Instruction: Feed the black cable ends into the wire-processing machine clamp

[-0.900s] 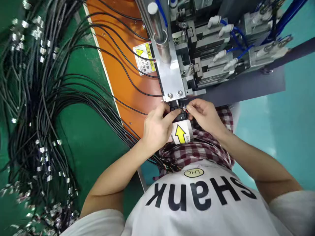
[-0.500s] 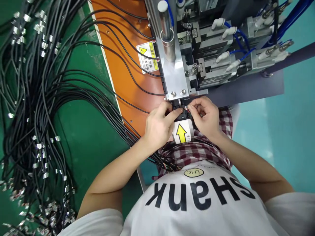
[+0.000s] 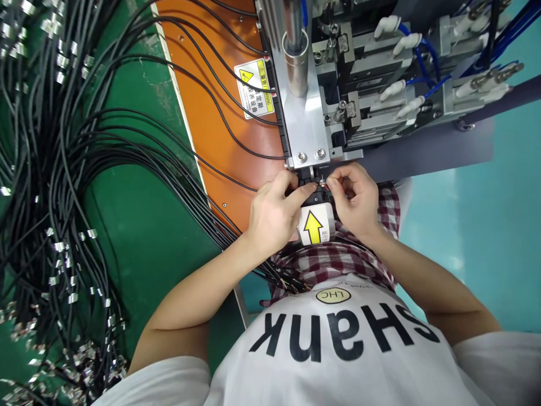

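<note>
In the head view my left hand (image 3: 274, 214) rests at the front end of the machine. Its thumb stretches over a small black fixture (image 3: 310, 197), and its other fingers are curled at the fixture's far-left side. A black cable (image 3: 236, 182) runs under this hand, and its end is mostly hidden there. Close to the left thumb tip, my right hand (image 3: 357, 200) pinches thin coloured wires (image 3: 324, 184) between thumb and forefinger. The wires are very small, with red and white showing. Just below the fixture is a white label with a yellow arrow (image 3: 313, 226).
The machine's metal block (image 3: 302, 127) and pneumatic cylinders (image 3: 376, 84) with blue hoses stand beyond my hands. Several black cables lead into its left side over an orange plate (image 3: 224, 141). Bundles of cables (image 3: 46, 141) with shiny ends lie on the green surface (image 3: 139, 225).
The camera view has shifted slightly. Both hands stay at the fixture, with my right fingertips still pinching the wires beside my left thumb.
</note>
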### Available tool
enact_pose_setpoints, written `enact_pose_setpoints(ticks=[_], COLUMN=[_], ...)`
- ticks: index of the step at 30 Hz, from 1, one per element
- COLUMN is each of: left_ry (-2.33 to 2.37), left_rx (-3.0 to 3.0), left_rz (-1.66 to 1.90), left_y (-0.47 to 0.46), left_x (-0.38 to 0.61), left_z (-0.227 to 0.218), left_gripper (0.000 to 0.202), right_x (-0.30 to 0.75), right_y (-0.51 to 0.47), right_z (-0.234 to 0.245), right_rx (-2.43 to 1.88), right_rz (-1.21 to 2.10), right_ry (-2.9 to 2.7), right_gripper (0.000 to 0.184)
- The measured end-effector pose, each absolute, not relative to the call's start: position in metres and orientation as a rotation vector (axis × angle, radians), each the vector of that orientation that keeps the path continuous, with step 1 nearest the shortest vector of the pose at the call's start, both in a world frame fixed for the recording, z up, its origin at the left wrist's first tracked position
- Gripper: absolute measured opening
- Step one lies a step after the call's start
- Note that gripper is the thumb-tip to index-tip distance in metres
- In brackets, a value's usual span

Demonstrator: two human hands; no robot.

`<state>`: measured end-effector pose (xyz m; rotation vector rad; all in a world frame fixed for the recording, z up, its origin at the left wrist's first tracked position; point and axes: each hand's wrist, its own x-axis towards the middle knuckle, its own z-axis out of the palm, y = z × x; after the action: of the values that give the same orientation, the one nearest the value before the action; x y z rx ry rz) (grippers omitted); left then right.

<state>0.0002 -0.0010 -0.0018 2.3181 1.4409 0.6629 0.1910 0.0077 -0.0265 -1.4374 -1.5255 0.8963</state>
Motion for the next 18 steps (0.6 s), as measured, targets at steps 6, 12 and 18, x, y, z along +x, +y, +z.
enact_pose_setpoints(ticks=[6,12,18], left_ry=[1.427,1.398,1.393], left_rx=[2.286,2.272,2.352], left_rz=[0.635,0.658,0.668], left_y=[-0.001,-0.001,-0.001], left_x=[-0.001,-0.001,0.001], left_z=[0.000,-0.001,0.001], left_gripper=[0.033,0.032,0.029], right_x=[0.195,0.203,0.193], right_y=[0.009,0.012,0.012], right_z=[-0.035,-0.024,-0.008], right_rx=[-1.472,-1.489,-1.479], right_rz=[1.049,1.340,0.971], right_ry=[-1.437,-1.331,-1.556], right_gripper=[0.015,0.023,0.008])
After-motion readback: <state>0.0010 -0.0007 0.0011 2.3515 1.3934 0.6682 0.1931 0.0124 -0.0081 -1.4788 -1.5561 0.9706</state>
